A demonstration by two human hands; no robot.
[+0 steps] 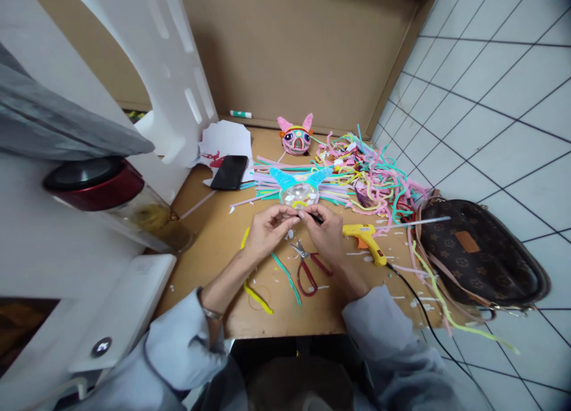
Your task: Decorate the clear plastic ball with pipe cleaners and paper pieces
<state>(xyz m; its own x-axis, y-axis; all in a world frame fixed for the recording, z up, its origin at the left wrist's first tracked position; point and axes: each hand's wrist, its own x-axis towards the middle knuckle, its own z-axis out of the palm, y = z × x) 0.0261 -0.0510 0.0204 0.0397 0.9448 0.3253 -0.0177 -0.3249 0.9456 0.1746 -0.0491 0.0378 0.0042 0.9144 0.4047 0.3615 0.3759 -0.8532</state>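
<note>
Fingertips of my left hand (pixel 270 231) and my right hand (pixel 325 234) meet in a pinch at the middle of the table. Between them is a short, thin black strip (pixel 316 218), perhaps pipe cleaner; the fingers cover most of it. Just beyond lies a clear round form (pixel 300 194) with two blue fuzzy ears (pixel 282 178) and a curved yellow piece. Red-handled scissors (pixel 307 271) lie partly open below my hands. A teal pipe cleaner (pixel 288 278) and a yellow one (pixel 259 298) rest near my left forearm.
A yellow glue gun (pixel 364 238) lies right, its black cord running off the table. Behind are a finished pink-eared animal head (pixel 296 139) and a tangled pipe cleaner heap (pixel 375 179). A phone (pixel 229 172), glass bottle (pixel 154 215) and brown bag (pixel 486 250) flank the workspace.
</note>
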